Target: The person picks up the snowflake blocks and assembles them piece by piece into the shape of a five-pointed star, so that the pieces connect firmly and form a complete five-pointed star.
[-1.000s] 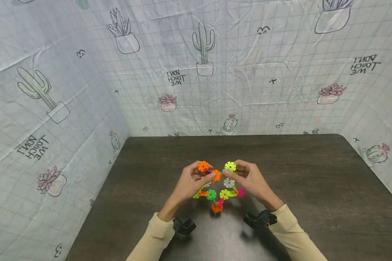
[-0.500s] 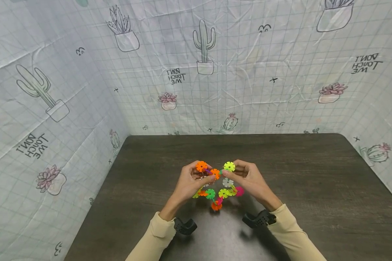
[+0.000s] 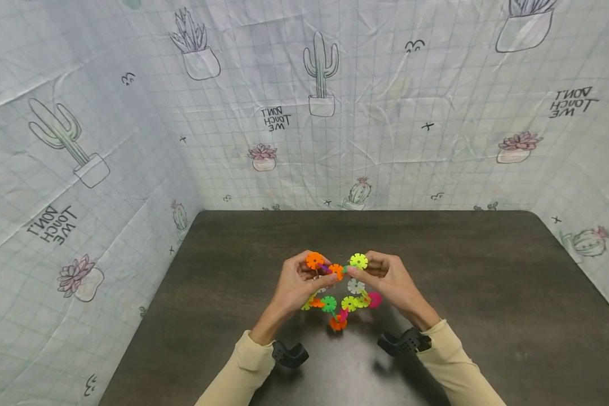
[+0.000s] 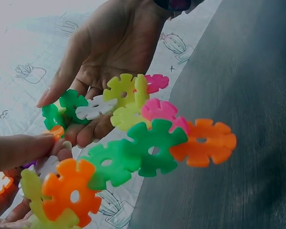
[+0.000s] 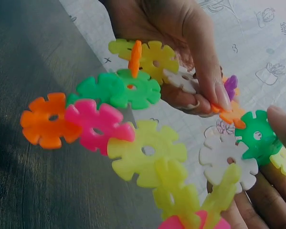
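Both hands hold up a star-like ring of interlocking plastic snowflake discs (image 3: pixel 349 304) in orange, green, pink, yellow, white and purple. My left hand (image 3: pixel 295 285) pinches an orange disc (image 3: pixel 336 272) at the upper middle between thumb and fingers. Opposite it, my right hand (image 3: pixel 393 282) grips a green disc (image 4: pixel 74 106) near the yellow one (image 3: pixel 358 261). The lower tip of the ring, an orange disc (image 5: pixel 50 120), hangs toward me. In the right wrist view a white disc (image 5: pixel 228 162) lies by the right fingers. Several discs on the left side are partly hidden by the left hand.
The dark wood-grain table (image 3: pixel 223 254) spreads below the hands. A pale grid cloth with cactus prints (image 3: pixel 385 146) hangs behind and at both sides. Black wrist mounts (image 3: pixel 290 355) stick out inward from both cuffs.
Both hands keep their grip on the disc ring and stay nearly in place. Only a slight shift of the whole head view shows.
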### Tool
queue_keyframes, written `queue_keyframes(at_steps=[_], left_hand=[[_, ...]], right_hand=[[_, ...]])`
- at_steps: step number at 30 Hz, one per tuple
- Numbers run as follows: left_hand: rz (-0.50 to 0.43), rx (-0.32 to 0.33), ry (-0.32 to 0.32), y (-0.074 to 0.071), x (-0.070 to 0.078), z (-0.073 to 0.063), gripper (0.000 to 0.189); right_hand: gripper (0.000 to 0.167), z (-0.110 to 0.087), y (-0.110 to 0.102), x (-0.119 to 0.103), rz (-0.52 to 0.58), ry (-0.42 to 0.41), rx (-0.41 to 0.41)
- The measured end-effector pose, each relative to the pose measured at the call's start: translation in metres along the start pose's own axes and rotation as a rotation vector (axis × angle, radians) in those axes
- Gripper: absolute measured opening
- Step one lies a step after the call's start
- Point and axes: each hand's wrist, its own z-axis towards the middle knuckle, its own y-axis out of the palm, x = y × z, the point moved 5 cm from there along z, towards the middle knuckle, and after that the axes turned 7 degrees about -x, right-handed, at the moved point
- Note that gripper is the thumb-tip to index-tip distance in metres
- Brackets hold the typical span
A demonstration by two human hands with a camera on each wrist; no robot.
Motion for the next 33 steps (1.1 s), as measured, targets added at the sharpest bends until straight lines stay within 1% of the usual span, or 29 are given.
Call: queue_keyframes(at_steps=[7, 8, 10, 12, 15, 18, 22, 24, 27, 31, 33], left_hand=[[-0.022, 0.009, 0.007, 0.001, -0.002, -0.002, 0.024], [-0.019, 0.004, 0.005, 0.002, -0.003, -0.002, 0.024], [-0.009, -0.005, 0.0, 0.003, -0.003, -0.002, 0.026], [0.006, -0.015, -0.017, 0.003, -0.004, -0.002, 0.027], [0.031, -0.025, -0.055, 0.002, -0.007, -0.002, 0.03], [0.045, -0.035, -0.084, 0.0, -0.01, -0.001, 0.035], [0.048, -0.05, -0.107, -0.003, -0.015, 0.002, 0.041], [0.048, -0.054, -0.132, -0.004, -0.02, 0.003, 0.041], [0.089, -0.042, -0.185, -0.008, -0.028, 0.004, 0.043], [0.21, -0.017, -0.239, -0.015, -0.038, 0.003, 0.039], [0.251, -0.008, -0.254, -0.018, -0.043, 0.002, 0.035]], right_hand=[[0.037, 0.0, 0.004, 0.003, 0.021, -0.003, -0.023], [0.038, 0.0, 0.004, 0.004, 0.018, 0.0, -0.022], [0.036, 0.0, 0.004, 0.004, -0.002, 0.002, -0.026], [0.035, 0.0, 0.003, 0.004, -0.034, 0.012, -0.026], [0.027, 0.0, 0.001, 0.002, -0.089, 0.031, -0.037], [0.027, 0.002, -0.001, 0.003, -0.123, 0.067, -0.033], [0.032, 0.005, -0.004, 0.008, -0.129, 0.115, -0.02], [0.034, 0.005, -0.005, 0.011, -0.13, 0.129, -0.01], [0.039, 0.005, -0.01, 0.017, -0.118, 0.162, 0.018], [0.049, 0.004, -0.018, 0.029, -0.102, 0.213, 0.064], [0.052, 0.003, -0.021, 0.036, -0.091, 0.236, 0.083]])
